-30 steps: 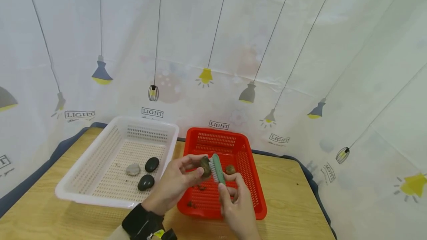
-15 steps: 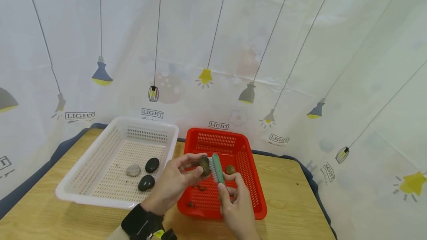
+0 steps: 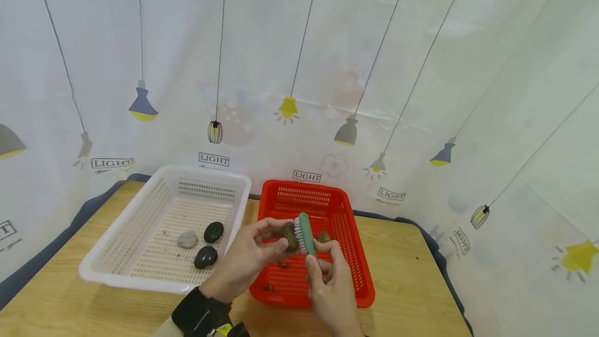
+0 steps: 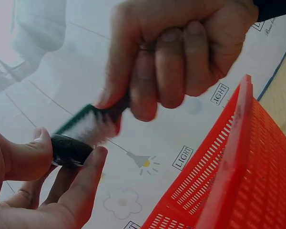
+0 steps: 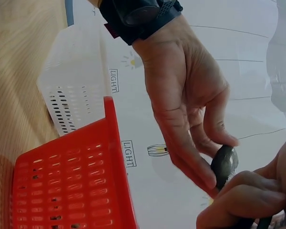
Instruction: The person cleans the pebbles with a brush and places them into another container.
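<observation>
My left hand pinches a brownish-green stone between thumb and fingers, above the red basket. Opposite it, my right hand grips the handle of a green scrub brush with white bristles. The bristles lie against the stone's right side. In the left wrist view the stone looks dark, and the bristles are blurred where they meet it. The right wrist view shows the stone between the left thumb and fingers, while the brush is mostly hidden behind my right hand.
Another brown stone and dark crumbs of dirt lie in the red basket. To its left stands a white basket with two black stones and a pale grey stone. A printed curtain hangs behind the table.
The brush has shifted slightly up along the stone, and the stone has turned a little in my left fingers. Both hands keep their holds; the baskets stay put.
</observation>
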`<state>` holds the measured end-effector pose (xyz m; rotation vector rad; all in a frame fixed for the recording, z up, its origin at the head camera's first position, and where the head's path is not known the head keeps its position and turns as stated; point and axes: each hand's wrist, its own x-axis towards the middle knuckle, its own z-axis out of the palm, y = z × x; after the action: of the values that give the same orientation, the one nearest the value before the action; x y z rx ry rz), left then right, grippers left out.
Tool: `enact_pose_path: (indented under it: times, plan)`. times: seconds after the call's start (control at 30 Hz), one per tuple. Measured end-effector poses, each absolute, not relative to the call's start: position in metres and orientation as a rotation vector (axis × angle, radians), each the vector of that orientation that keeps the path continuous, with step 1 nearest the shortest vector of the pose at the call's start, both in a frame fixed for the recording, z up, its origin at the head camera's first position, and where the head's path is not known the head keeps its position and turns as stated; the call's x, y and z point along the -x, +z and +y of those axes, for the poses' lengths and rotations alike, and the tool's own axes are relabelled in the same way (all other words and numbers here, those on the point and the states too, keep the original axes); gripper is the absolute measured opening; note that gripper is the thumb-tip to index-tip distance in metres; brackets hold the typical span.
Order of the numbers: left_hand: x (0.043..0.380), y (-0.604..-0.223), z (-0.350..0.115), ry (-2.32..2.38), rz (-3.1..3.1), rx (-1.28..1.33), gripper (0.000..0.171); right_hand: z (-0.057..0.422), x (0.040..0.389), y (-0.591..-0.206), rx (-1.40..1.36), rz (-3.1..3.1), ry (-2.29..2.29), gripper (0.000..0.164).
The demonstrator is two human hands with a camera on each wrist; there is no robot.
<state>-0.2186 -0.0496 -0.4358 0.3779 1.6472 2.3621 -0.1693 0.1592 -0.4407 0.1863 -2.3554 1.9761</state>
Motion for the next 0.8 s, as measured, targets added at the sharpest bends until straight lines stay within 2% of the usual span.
enact_pose_path:
  times: [0.2,0.4,0.5,0.8]
  plan:
    - [0.220,-0.433,-0.052,2.387,1.677,-0.304,0.053,0.159,0.165,-0.438,-0.223,-2.376,2.039,0.033]
    - [0.221,-0.439,-0.049,2.311,1.689,-0.423,0.049,0.156,0.166,-0.434,-0.227,-2.380,1.942,0.032]
    - [0.221,-0.440,-0.049,2.322,1.640,-0.461,0.053,0.160,0.170,-0.435,-0.199,-2.380,1.907,0.032]
    - [0.223,-0.442,-0.054,2.345,1.496,-0.543,0.056,0.169,0.170,-0.432,-0.152,-2.319,2.068,0.037]
